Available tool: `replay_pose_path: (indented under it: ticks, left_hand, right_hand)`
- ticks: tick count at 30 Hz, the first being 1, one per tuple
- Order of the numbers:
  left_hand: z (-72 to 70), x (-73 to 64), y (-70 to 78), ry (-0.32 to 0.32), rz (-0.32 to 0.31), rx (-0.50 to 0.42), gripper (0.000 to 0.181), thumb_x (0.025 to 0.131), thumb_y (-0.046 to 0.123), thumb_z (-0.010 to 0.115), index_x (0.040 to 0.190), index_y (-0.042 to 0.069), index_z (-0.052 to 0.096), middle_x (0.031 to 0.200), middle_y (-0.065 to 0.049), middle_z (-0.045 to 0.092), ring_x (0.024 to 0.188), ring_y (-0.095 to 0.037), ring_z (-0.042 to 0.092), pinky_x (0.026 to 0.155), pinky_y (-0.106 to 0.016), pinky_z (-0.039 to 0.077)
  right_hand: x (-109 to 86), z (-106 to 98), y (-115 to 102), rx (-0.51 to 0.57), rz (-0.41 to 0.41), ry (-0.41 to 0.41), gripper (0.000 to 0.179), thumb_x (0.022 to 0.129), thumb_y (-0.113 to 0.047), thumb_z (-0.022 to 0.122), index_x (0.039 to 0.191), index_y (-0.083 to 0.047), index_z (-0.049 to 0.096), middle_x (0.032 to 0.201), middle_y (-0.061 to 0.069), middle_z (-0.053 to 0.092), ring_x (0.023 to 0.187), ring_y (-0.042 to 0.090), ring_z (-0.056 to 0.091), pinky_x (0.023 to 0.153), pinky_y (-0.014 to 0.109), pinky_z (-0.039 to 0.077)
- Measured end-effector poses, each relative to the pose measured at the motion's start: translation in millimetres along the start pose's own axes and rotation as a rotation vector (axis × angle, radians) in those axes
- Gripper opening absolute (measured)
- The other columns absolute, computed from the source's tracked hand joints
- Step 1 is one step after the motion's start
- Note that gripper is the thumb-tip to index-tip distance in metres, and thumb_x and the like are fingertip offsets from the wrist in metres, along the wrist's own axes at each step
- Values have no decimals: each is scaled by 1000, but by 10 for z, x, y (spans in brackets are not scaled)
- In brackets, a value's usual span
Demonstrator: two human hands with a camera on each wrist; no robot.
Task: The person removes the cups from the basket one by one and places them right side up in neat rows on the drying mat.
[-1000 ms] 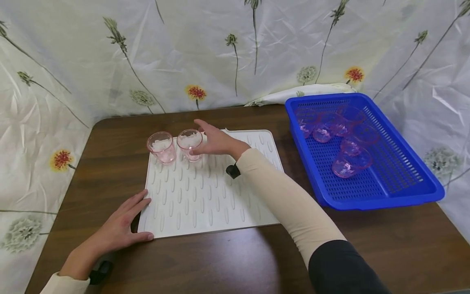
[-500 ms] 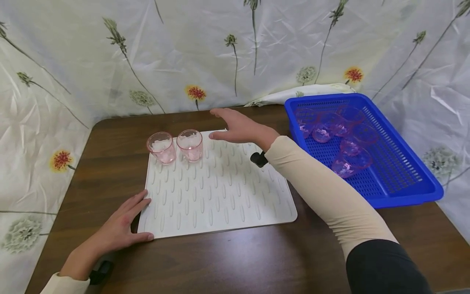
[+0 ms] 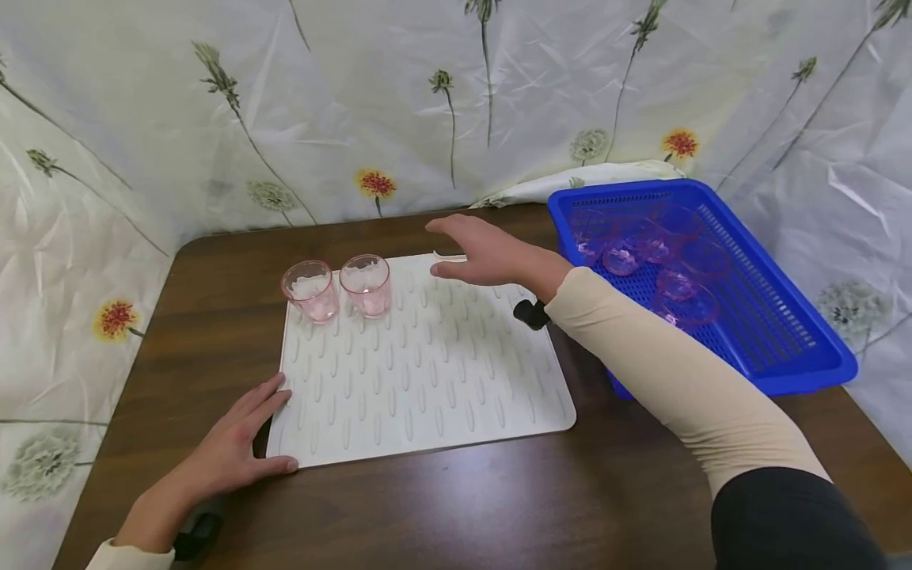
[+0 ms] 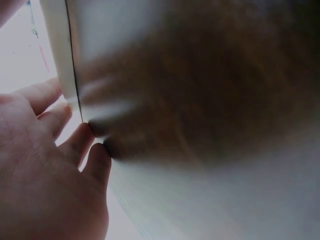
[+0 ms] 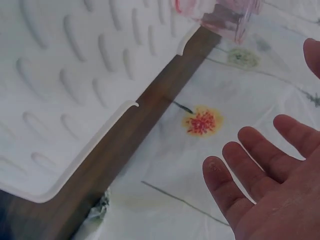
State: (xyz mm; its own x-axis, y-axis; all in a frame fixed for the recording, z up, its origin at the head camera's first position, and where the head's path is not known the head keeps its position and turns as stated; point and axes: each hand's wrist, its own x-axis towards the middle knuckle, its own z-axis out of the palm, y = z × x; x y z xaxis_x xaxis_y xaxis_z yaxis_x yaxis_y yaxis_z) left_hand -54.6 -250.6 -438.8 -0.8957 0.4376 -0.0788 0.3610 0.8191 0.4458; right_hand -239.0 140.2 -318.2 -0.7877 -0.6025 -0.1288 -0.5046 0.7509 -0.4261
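Observation:
Two clear pink glasses, the left glass [image 3: 311,291] and the right glass [image 3: 366,286], stand upright side by side at the far left corner of a white ridged drying mat [image 3: 427,380]. My right hand [image 3: 492,252] hovers over the mat's far edge, to the right of the glasses, its fingers spread and holding nothing. In the right wrist view those fingers [image 5: 235,185] are straight and apart. My left hand [image 3: 231,443] rests at the mat's near left corner, thumb on the front edge and fingertips along the left edge; the left wrist view shows its fingertips [image 4: 82,137] touching the rim.
A blue slotted plastic basket [image 3: 798,372] stands at the right of the brown wooden table [image 3: 456,507], with several more pink glasses [image 3: 684,305] inside. Behind the table hangs a flowered white cloth [image 3: 321,103]. My right forearm passes over the basket's near left side in the head view.
My right hand has let go of the right glass and moved away to the right, over the mat's far edge. The left hand keeps its place at the mat's corner.

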Motion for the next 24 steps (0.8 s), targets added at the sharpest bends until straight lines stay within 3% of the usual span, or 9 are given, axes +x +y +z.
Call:
replay_pose_path:
  ticks: [10,13,16,18,20,23,24]
  left_hand:
    - [22,-37,-51,13,0,10,95,70,51,84,144,5,46,159,-18,32,141,-44,34,109,-63,37]
    - [49,-61,-74,50,26,17,95,68,48,86,144,5,47,158,-18,34,139,-44,36,123,-36,27]
    - [66,-75,-87,85,54,17,95,67,46,87,143,4,48,156,-19,36,137,-45,38,114,-3,5]
    - [63,-68,-85,86,58,23,95,67,46,87,144,5,48,157,-18,36,137,-44,37,118,-8,10]
    - [51,-49,-74,72,51,24,95,68,47,86,144,5,47,158,-17,35,138,-44,37,124,-25,23]
    - [24,-20,-50,34,27,27,95,70,50,84,145,6,46,159,-16,33,140,-43,35,110,-58,38]
    - [19,-14,-45,23,23,24,95,70,50,84,145,6,46,159,-17,33,140,-43,35,109,-60,38]
  right_hand:
    - [-377,-226,167,16,4,46,68,98,-32,60,154,-5,32,159,15,36,149,33,31,121,51,28]
    - [-503,-322,252,24,24,65,68,99,-31,59,154,-5,31,158,17,36,148,35,32,120,54,29]
    - [-655,-436,365,27,63,89,67,99,-31,59,154,-4,31,157,19,37,146,37,34,118,56,30]
    - [-785,-519,455,33,99,110,67,99,-30,60,154,-4,31,156,20,38,145,39,37,116,57,32]
    - [-926,-595,557,37,142,130,67,98,-30,61,153,-4,31,156,21,39,143,40,39,114,58,35]
    - [-1149,-681,713,56,206,152,68,98,-32,61,153,-5,32,155,22,40,141,41,41,111,60,38]
    - [-1220,-699,767,64,225,159,68,98,-32,62,153,-6,32,155,22,40,140,42,42,110,61,38]
